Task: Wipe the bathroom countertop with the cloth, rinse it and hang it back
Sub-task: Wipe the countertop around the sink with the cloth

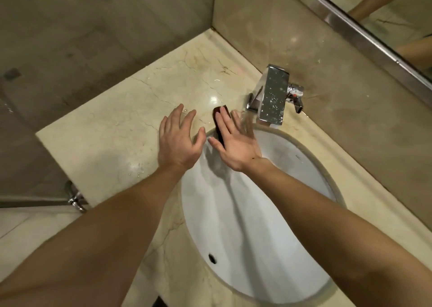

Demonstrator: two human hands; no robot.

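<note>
1. Seen from above: a beige marble bathroom counter [117,131] with an oval white sink basin [257,225] set into it. Two bare forearms reach in from the bottom edge.
2. A small dark red cloth [221,111], apparently folded, lies on the counter at the far rim of the basin, just left of a square chrome faucet [273,96].
3. The right hand [233,143] lies over the cloth with its fingers straight and close together. Its grip is apart, not curled round the cloth. It appears to press the cloth flat, though contact cannot be confirmed.
4. The left hand [177,141] is beside it, over the counter edge of the basin. Its fingers are spread wide, its grip is apart, and it holds nothing.
5. Water droplets [138,169] and a wet sheen show on the counter near the hands and the faucet. A glassy blur under the spout may be running water, but this is unclear.
6. Progress, as a judgement: wiping looks under way or partly done, since the counter is wet and the cloth sits on it under a flat hand.
7. What is left: any remaining wiping, rinsing the cloth under the faucet, and hanging it back. No hook or rail is in view, so the hanging spot is unknown.
8. A mirror [397,14] with a metal frame runs along the wall at the upper right.
</note>
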